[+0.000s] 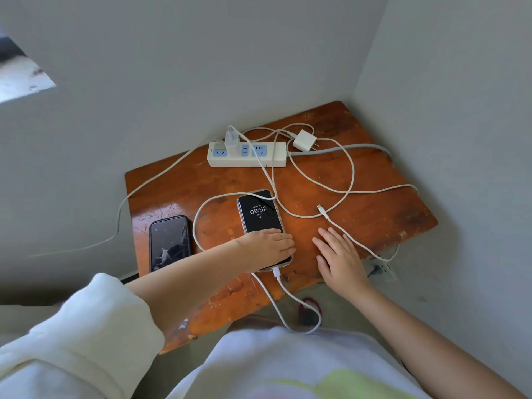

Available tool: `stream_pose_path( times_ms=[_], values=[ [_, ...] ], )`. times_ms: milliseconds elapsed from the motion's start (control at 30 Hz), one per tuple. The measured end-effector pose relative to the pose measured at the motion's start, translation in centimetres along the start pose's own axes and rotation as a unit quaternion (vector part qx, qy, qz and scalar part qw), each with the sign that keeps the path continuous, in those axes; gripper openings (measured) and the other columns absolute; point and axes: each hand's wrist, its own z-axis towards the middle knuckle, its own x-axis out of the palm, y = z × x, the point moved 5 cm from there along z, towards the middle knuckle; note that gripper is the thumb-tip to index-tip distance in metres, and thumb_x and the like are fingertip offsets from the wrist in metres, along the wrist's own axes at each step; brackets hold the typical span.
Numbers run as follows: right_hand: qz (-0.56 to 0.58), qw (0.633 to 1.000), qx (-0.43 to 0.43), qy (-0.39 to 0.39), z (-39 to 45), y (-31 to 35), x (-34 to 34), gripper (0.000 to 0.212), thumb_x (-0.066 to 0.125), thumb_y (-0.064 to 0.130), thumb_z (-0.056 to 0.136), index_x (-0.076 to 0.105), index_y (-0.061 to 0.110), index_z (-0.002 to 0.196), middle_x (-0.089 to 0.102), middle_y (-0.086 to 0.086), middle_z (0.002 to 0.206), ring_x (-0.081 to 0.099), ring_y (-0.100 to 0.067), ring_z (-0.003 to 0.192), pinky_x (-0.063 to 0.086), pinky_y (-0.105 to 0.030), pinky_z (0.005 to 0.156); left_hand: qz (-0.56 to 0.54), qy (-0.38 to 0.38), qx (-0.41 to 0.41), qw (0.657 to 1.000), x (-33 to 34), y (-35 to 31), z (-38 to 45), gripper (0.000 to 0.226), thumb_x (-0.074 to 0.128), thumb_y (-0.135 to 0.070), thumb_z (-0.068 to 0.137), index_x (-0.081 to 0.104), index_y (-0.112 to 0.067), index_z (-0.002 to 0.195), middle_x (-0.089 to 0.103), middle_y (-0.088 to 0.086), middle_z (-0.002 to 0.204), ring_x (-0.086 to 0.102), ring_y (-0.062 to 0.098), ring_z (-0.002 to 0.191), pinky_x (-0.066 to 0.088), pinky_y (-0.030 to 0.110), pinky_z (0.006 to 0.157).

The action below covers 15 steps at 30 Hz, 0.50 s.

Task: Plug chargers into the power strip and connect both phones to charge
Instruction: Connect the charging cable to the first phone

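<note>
A white power strip (273, 156) lies at the back of the wooden table (374, 214). One white charger (231, 139) stands plugged into it. A second white charger (304, 141) lies loose beside the strip's right end. A phone with a lit screen (259, 214) lies mid-table with a white cable plugged into its near end (276, 272). My left hand (267, 247) rests flat on that phone's lower part. A dark phone (169, 242) lies at the left with no cable in it. My right hand (338, 254) hovers open beside a loose cable plug (322, 210).
White cables (352, 174) loop across the table's right half and hang over its front and right edges. The strip's grey cord (345, 149) runs right toward the wall. The table sits in a corner between two grey walls. A wall socket (384, 267) is low right.
</note>
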Motion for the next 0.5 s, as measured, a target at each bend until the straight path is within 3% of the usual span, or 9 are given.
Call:
stream_pose_path(
  times_ms=[167, 267, 400, 500],
  values=[
    [-0.001, 1.0, 0.005, 0.003, 0.0, 0.1, 0.0, 0.034, 0.062, 0.0, 0.079, 0.058, 0.001, 0.112, 0.056, -0.021, 0.126, 0.046, -0.04, 0.121, 0.034, -0.057, 0.1, 0.0, -0.017, -0.018, 1.0, 0.7, 0.0, -1.1, 0.07, 0.049, -0.007, 0.089, 0.004, -0.014, 0.142, 0.004, 0.006, 0.155, -0.004, 0.02, 0.142, -0.003, 0.036, 0.113],
    [-0.002, 1.0, 0.003, 0.0, -0.1, 0.3, -0.1, 0.033, 0.064, -0.002, 0.076, 0.06, -0.001, 0.109, 0.059, -0.023, 0.122, 0.049, -0.043, 0.117, 0.036, -0.059, 0.096, -0.062, -0.063, -0.059, 0.994, 1.6, 1.0, -2.6, 0.078, 0.051, -0.005, 0.085, -0.001, -0.015, 0.142, -0.001, 0.004, 0.155, -0.01, 0.018, 0.141, -0.011, 0.032, 0.109],
    [-0.035, 0.999, 0.01, 0.006, -0.1, 0.7, -0.2, 0.033, 0.055, 0.01, 0.077, 0.061, 0.001, 0.108, 0.06, -0.023, 0.12, 0.052, -0.043, 0.114, 0.037, -0.061, 0.094, -0.179, -0.133, -0.179, 0.958, 4.0, 2.2, -5.5, 0.064, 0.037, -0.027, 0.094, -0.006, -0.016, 0.142, -0.003, 0.006, 0.155, -0.018, 0.017, 0.137, -0.014, 0.029, 0.107],
    [-0.068, 0.997, 0.026, 0.021, -0.2, 1.2, 0.2, 0.038, 0.051, 0.018, 0.078, 0.059, 0.003, 0.112, 0.059, -0.022, 0.122, 0.051, -0.042, 0.115, 0.036, -0.061, 0.095, -0.241, -0.142, -0.294, 0.914, 5.9, 2.3, -6.3, 0.062, 0.025, -0.04, 0.095, -0.009, -0.013, 0.141, -0.007, 0.008, 0.154, -0.023, 0.017, 0.134, -0.014, 0.029, 0.108]
  ],
)
